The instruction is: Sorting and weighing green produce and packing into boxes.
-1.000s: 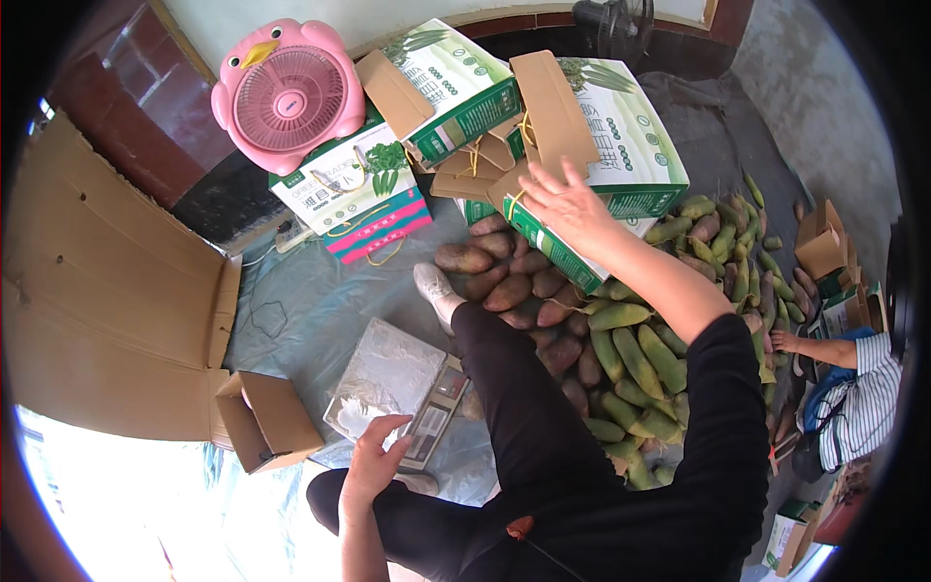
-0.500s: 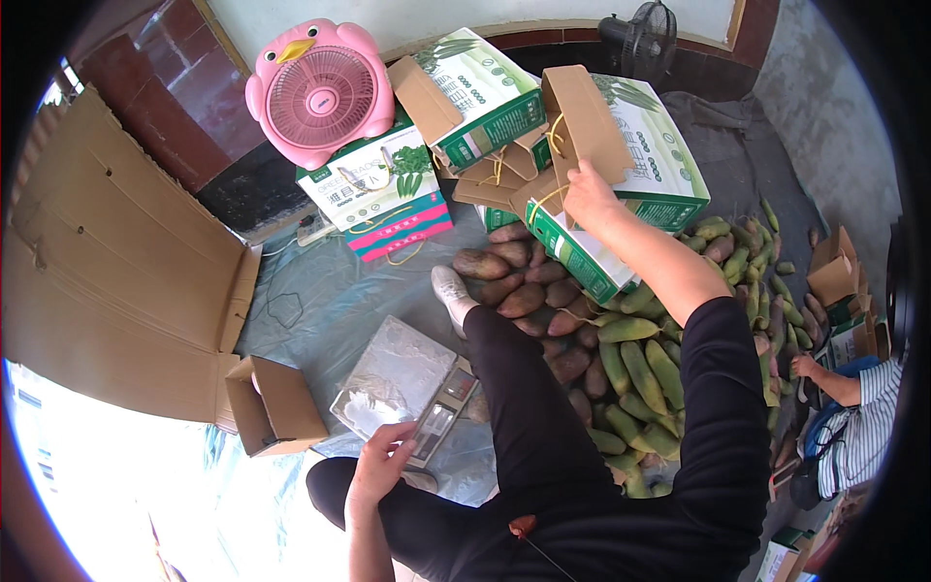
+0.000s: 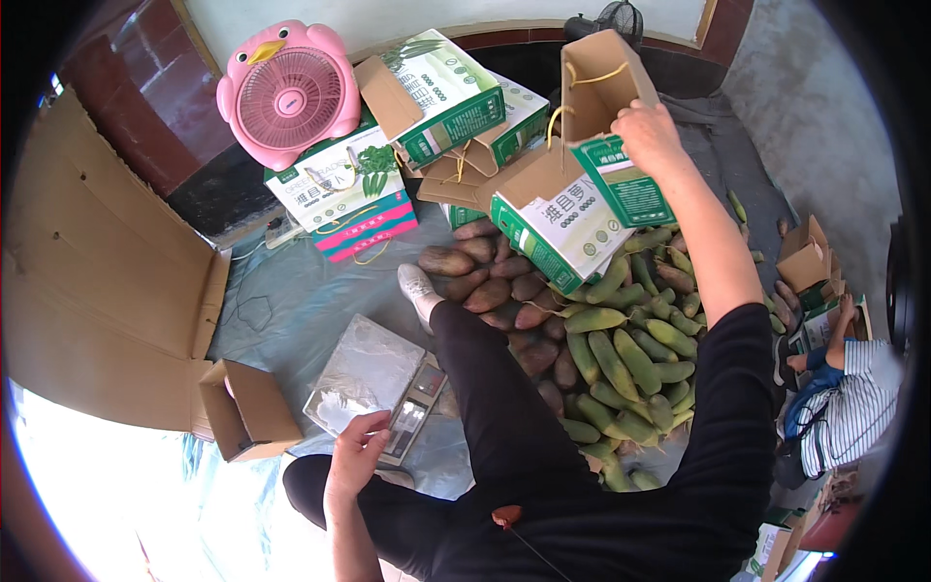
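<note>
My right hand (image 3: 648, 138) grips the edge of an open cardboard gift box (image 3: 621, 184), green and white outside and bare brown inside, with yellow cord handles. It is held tilted above another green-and-white box (image 3: 567, 225), which lies by the radishes. Near the lower edge of a flat digital scale (image 3: 361, 373), my left hand (image 3: 355, 458) hovers with loosely bent fingers and nothing visible in it. Long green radishes (image 3: 635, 361) lie in a heap in front of my right arm. Beside them are reddish-brown roots (image 3: 485, 294).
A pink bird-shaped fan (image 3: 289, 102) stands on a carton at the back left, near other stacked boxes (image 3: 441, 92). A small open carton (image 3: 250, 412) sits left of the scale, below a large cardboard sheet (image 3: 107, 272). Another person (image 3: 853, 388) is at the far right.
My right hand has lifted the open box up and to the right, away from the box beneath it. My left hand stays by the scale. The view has shifted slightly right.
</note>
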`<state>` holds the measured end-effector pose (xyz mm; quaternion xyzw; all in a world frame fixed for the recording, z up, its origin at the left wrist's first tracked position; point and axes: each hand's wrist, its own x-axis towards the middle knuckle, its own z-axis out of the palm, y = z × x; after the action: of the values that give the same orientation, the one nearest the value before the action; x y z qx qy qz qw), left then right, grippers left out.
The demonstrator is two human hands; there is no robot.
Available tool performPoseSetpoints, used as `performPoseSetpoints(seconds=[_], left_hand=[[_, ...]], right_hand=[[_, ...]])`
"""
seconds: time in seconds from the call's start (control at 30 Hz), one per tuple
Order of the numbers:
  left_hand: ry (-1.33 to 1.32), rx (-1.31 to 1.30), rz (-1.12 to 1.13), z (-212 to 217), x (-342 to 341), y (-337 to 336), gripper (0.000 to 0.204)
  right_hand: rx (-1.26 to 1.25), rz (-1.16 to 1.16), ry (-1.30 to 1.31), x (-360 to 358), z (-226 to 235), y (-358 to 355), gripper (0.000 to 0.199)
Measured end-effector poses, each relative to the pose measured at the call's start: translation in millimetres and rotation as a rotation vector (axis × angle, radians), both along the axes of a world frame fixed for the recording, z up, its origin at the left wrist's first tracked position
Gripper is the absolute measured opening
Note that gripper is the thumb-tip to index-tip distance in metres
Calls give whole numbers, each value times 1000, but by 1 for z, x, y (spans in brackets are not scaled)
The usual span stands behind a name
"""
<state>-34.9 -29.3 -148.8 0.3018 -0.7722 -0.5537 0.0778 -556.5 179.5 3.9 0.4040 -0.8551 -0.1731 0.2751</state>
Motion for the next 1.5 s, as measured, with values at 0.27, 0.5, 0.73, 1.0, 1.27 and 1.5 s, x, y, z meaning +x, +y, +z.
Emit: performPoseSetpoints(seconds=[0.27, 0.5, 0.73, 1.0, 1.27, 1.5], left_hand=[[42, 60, 9, 0, 2, -2, 28], [86, 6, 59, 11, 18, -8, 27], [177, -340, 362, 48, 33, -49, 44], [-42, -1350, 489, 129, 57, -94, 78], [-263, -960, 205, 115, 94, -91, 27], [-110, -900, 322, 65, 88, -71, 15]], right_hand=[[-673, 34, -475, 23, 75, 45, 17], [-903, 422, -897, 112, 123, 34, 15], [-551, 914, -715, 193, 127, -36, 14], [-231, 1505, -359, 257, 81, -133, 7], [-207, 1583, -200, 285, 33, -177, 10], [-558, 1443, -422, 240, -2, -183, 16]])
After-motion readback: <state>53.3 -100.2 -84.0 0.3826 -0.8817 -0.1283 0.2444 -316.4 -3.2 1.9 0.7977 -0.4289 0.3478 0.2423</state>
